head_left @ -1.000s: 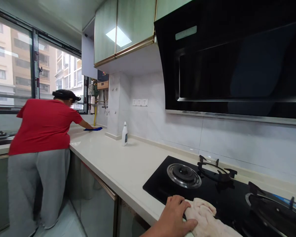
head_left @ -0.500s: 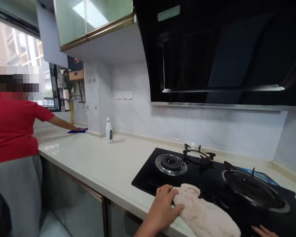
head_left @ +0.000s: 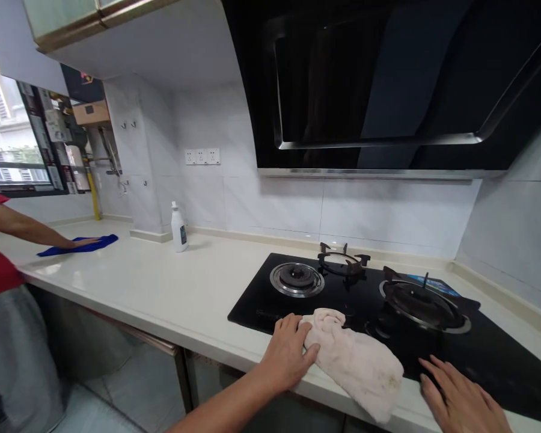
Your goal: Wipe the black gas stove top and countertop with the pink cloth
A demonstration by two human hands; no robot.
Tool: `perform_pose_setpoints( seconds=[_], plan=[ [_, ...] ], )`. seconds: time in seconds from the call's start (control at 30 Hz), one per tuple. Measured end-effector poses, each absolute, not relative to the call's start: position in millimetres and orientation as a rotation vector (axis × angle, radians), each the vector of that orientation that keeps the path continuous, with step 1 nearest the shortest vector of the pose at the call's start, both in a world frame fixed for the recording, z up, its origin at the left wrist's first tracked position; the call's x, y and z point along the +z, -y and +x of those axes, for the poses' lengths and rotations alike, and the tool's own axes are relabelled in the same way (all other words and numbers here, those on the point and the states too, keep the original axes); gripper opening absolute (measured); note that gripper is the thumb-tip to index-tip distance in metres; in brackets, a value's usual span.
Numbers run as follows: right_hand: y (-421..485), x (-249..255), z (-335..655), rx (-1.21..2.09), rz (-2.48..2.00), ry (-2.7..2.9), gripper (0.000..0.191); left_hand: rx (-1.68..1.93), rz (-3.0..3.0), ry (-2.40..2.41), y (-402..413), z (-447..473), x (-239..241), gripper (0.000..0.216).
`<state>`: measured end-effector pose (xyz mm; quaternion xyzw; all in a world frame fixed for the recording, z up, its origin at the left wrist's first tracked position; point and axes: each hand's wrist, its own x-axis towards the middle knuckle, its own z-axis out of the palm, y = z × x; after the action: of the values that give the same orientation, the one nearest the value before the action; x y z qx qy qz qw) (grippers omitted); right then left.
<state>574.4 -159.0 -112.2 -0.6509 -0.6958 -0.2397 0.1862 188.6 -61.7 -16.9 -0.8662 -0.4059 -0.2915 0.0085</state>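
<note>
My left hand [head_left: 287,353] lies at the front edge of the black glass gas hob [head_left: 473,355], fingers and thumb closed on one end of a pale pink cloth [head_left: 356,361]. The cloth is spread over the hob's front edge and the counter lip. My right hand [head_left: 462,400] rests flat on the hob to the right of the cloth, fingers stretched out, holding nothing.
The hob has a bare left burner [head_left: 296,278], a loose pan support [head_left: 341,261] behind it and a right burner [head_left: 421,299]. A white bottle [head_left: 178,227] stands on the cream counter [head_left: 162,288]. At far left another person's hand presses a blue cloth [head_left: 79,245]. A black hood [head_left: 388,84] hangs overhead.
The view has swung right and down, so the person in red has slid to the left edge. My right hand has come into view and lies flat on the hob. My left hand stays on the cloth.
</note>
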Motion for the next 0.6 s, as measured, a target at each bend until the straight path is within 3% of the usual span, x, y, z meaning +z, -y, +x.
perform_pose_setpoints(
  seconds=[0.33, 0.6],
  plan=[
    [157.5, -97.9, 547.7, -0.611, -1.871, 1.767, 0.044, -1.026, -2.716, 1.301, 56.3, 188.7, -19.7, 0.031],
    [157.9, -79.1, 532.7, -0.490, -1.995, 1.530, 0.060, -1.108, -2.738, 1.338, 57.6, 186.9, -16.8, 0.031]
  ],
)
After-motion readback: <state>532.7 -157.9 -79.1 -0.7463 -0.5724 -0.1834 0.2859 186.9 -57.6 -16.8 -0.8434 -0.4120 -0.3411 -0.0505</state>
